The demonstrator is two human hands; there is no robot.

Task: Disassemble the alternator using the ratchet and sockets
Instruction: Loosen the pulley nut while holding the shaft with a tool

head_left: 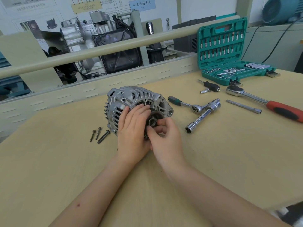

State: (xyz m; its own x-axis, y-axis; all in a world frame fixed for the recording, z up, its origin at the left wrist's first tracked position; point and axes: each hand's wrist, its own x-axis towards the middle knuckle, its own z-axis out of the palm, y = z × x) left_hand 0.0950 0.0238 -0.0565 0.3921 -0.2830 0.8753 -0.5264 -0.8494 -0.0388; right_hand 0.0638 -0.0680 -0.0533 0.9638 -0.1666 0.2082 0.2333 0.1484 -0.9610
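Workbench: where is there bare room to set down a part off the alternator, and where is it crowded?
Bare: the wide patch left of the three bolts, and the near-right stretch between the right forearm and the red-handled ratchet. Crowded: from the alternator right to the socket case, with small ratchet, long socket and extension bar.

I see the alternator [139,102] lying on the table [65,161], its face tilted toward me. My left hand [132,133] presses against that face, fingers fairly straight. My right hand [165,141] pinches the hex nut [152,122] at its hub. Just left of the alternator lie three dark bolts [100,135]. To its right rest a green-handled ratchet [188,105] and a long socket [203,117], and farther right a red-handled ratchet [265,102]. Behind and right of the alternator stands the open socket case [229,51].
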